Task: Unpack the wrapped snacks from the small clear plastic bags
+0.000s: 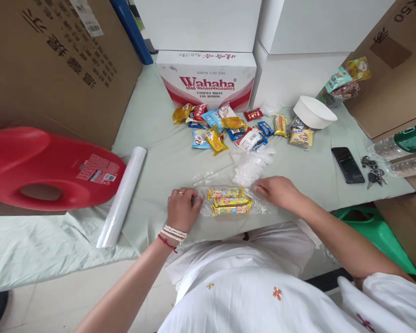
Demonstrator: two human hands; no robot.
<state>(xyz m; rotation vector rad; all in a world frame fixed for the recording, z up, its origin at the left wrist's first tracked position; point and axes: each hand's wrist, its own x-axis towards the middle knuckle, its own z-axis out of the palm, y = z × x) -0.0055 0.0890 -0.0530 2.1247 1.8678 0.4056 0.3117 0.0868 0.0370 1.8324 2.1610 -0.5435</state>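
Three yellow-wrapped snack bars (231,210) lie side by side on a sheet of clear plastic film (263,206) near the table's front edge. At the left side of the film, my left hand (183,208) has its fingers curled and closed on the film's edge. Across from it, my right hand (279,192) pinches the right edge of the film. The bars lie between my hands, touched by neither. Just behind them sits a crumpled heap of thin clear plastic (251,166).
Several wrapped snacks (213,120) lie before a Wahaha carton (208,83). A film roll (122,199) and red jug (52,171) stand left. Right are a white bowl (315,112), phone (348,165), keys (376,175) and plastic bottles (407,143).
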